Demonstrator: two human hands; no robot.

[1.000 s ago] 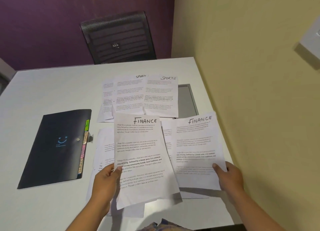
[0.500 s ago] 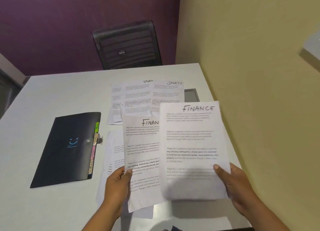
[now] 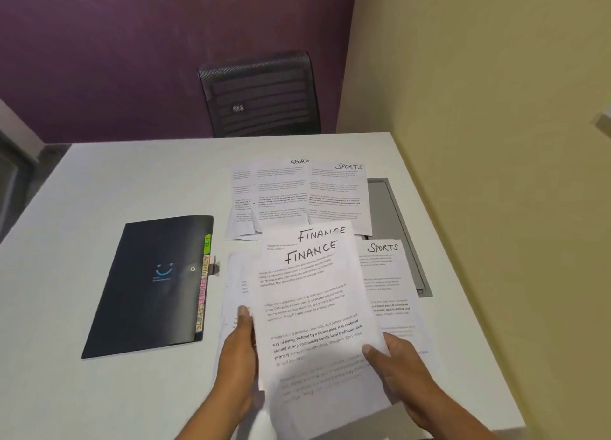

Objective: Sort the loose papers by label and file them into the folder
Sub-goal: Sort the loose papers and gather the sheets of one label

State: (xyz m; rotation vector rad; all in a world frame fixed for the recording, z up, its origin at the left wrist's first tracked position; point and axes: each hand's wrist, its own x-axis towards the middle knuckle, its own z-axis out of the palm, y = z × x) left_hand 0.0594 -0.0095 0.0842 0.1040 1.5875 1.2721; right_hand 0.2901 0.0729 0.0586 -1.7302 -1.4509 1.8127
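Observation:
Two sheets marked FINANCE (image 3: 314, 300) overlap in front of me, the top one a little lower and tilted. My left hand (image 3: 239, 357) grips their left edge and my right hand (image 3: 396, 370) grips the lower right corner. A black folder (image 3: 148, 284) with coloured label tabs (image 3: 202, 287) lies shut on the white table (image 3: 99, 181) to the left. Sheets marked SPORTS (image 3: 337, 195) lie in an overlapping row behind, and another SPORTS sheet (image 3: 388, 287) lies flat to the right. More sheets lie under the held ones, mostly hidden.
A black mesh chair (image 3: 261, 95) stands behind the table against the purple wall. A yellow wall runs along the table's right side. A grey cable hatch (image 3: 393, 221) is set in the table near the right edge, partly under the papers.
My right hand has brought its FINANCE sheet leftward onto the one in my left hand, so both now overlap. A SPORTS sheet that lay beneath has come into view on the right.

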